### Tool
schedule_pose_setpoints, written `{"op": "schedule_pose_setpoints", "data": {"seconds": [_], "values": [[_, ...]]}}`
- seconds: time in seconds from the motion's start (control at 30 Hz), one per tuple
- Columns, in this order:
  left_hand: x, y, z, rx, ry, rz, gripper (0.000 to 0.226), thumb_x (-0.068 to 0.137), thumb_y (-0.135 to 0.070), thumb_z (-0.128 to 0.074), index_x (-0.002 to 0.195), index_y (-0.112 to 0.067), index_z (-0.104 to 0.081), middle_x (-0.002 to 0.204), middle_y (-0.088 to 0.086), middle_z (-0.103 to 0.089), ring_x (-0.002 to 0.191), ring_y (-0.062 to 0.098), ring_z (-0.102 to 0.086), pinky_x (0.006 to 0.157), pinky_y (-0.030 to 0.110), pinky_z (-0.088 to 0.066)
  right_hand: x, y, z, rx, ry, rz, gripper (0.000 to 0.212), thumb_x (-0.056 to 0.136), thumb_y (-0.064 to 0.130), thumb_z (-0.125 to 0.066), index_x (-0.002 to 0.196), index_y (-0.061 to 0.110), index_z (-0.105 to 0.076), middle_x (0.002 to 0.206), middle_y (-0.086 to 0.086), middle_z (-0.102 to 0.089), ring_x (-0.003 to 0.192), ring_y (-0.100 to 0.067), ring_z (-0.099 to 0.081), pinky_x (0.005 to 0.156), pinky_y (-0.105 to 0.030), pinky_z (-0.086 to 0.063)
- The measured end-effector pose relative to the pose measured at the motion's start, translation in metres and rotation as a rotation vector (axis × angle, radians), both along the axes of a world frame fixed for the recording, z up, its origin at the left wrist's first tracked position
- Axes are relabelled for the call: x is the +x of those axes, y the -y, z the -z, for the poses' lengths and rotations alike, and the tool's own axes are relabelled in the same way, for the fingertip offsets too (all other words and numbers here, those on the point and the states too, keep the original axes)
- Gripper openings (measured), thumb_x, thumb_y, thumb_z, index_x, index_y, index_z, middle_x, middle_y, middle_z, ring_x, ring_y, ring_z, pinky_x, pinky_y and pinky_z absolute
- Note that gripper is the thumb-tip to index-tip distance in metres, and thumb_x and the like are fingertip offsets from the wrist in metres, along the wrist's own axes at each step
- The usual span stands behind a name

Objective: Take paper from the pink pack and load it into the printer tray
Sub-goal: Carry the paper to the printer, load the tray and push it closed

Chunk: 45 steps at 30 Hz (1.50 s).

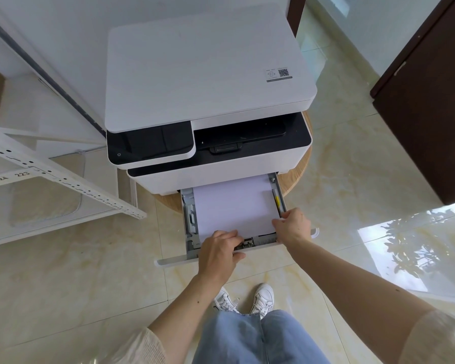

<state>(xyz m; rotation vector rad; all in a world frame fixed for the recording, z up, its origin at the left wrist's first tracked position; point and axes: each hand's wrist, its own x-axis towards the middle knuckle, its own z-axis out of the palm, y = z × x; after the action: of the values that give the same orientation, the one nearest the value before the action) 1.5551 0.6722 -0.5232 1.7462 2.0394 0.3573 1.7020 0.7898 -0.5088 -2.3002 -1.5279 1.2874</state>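
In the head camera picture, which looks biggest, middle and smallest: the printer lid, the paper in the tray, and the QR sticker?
1. Printer lid, biggest by far.
2. Paper in the tray, clearly smaller, though it lies nearer the camera and part is hidden inside the printer.
3. QR sticker, tiny.

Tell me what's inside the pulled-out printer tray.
A stack of white paper lies flat in the tray, with grey guides along its sides. The left hand and right hand cover the stack's near edge and corner. The tray floor is hidden.
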Motion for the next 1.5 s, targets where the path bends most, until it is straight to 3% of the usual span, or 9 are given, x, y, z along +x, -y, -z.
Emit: {"op": "schedule_pose_setpoints", "data": {"seconds": [0.3,0.5,0.67,0.8,1.03,1.17,1.27,1.37,1.5], "values": [[0.0,-0.001,0.0,-0.047,0.001,-0.016,0.042,0.079,-0.032,-0.075,0.119,-0.024,-0.068,0.131,-0.007,-0.064,0.12,0.017,-0.055,0.092,0.031,-0.046,-0.003,0.003,-0.004,0.03,0.099,-0.097,0.025,0.084,0.008,-0.054,0.104,0.006,-0.04,0.077,-0.01,-0.055,0.081,-0.039,-0.064,0.071,-0.049,-0.057],[-0.003,-0.002,0.003,-0.032,0.012,-0.011,0.043,0.075,-0.033,-0.078,0.115,-0.02,-0.071,0.12,-0.003,-0.068,0.111,0.021,-0.06,0.09,0.033,-0.049,0.003,0.012,0.001,0.183,0.212,-0.274,0.029,0.08,-0.006,-0.055,0.101,0.009,-0.043,0.089,-0.013,-0.065,0.075,-0.034,-0.062,0.054,-0.036,-0.044],[-0.008,-0.002,0.003,-0.045,0.084,-0.008,0.047,0.076,-0.046,-0.074,0.115,-0.021,-0.07,0.115,-0.005,-0.07,0.109,0.018,-0.059,0.088,0.035,-0.05,0.001,0.013,0.004,0.251,0.312,-0.341,0.019,0.082,0.005,-0.062,0.097,0.014,-0.054,0.099,-0.004,-0.058,0.073,-0.029,-0.062,0.062,-0.035,-0.04],[-0.009,-0.006,0.0,-0.048,0.112,-0.046,0.024,0.093,-0.036,-0.057,0.101,-0.022,-0.074,0.103,-0.005,-0.074,0.101,0.021,-0.061,0.079,0.037,-0.052,0.003,0.01,0.007,0.191,0.357,-0.323,0.003,0.082,0.011,-0.06,0.083,0.012,-0.063,0.088,-0.003,-0.064,0.073,-0.027,-0.062,0.083,-0.04,-0.039],[-0.013,-0.016,-0.001,-0.151,0.068,-0.102,0.024,0.096,-0.029,-0.05,0.102,-0.021,-0.073,0.108,0.0,-0.064,0.101,0.02,-0.06,0.074,0.034,-0.051,0.004,0.006,0.003,0.131,0.401,-0.375,0.016,0.086,0.018,-0.055,0.073,0.013,-0.064,0.066,-0.003,-0.061,0.066,-0.029,-0.062,0.074,-0.035,-0.044],[-0.024,-0.015,-0.008,-0.033,0.064,-0.26,0.023,0.095,-0.031,-0.054,0.097,-0.013,-0.069,0.104,0.001,-0.062,0.088,0.021,-0.064,0.068,0.035,-0.053,0.007,0.0,-0.004,0.217,0.321,-0.304,0.015,0.085,0.025,-0.056,0.082,0.015,-0.066,0.072,0.0,-0.058,0.065,-0.027,-0.057,0.062,-0.029,-0.042],[-0.039,-0.015,-0.013,0.184,-0.008,-0.417,0.018,0.084,-0.019,-0.071,0.098,-0.009,-0.065,0.099,0.006,-0.064,0.086,0.026,-0.062,0.064,0.036,-0.051,0.008,-0.005,-0.005,0.303,0.263,-0.27,0.022,0.088,0.033,-0.061,0.107,0.021,-0.06,0.105,0.001,-0.057,0.087,-0.024,-0.056,0.065,-0.032,-0.042],[-0.054,-0.021,-0.015,0.222,-0.029,-0.686,0.036,0.075,-0.016,-0.08,0.101,-0.005,-0.058,0.103,0.015,-0.061,0.095,0.035,-0.055,0.075,0.04,-0.044,0.007,-0.013,-0.004,0.32,0.212,-0.292,0.041,0.089,0.034,-0.063,0.125,0.018,-0.054,0.124,-0.003,-0.053,0.113,-0.025,-0.051,0.075,-0.037,-0.046],[-0.068,-0.027,-0.006,0.035,0.237,-0.875,0.036,0.086,-0.016,-0.071,0.116,-0.005,-0.055,0.121,0.016,-0.059,0.109,0.033,-0.056,0.08,0.033,-0.043,0.003,-0.02,0.004,0.246,0.109,-0.299,0.033,0.091,0.029,-0.061,0.12,0.013,-0.058,0.115,-0.01,-0.061,0.093,-0.026,-0.054,0.071,-0.034,-0.044]]}}
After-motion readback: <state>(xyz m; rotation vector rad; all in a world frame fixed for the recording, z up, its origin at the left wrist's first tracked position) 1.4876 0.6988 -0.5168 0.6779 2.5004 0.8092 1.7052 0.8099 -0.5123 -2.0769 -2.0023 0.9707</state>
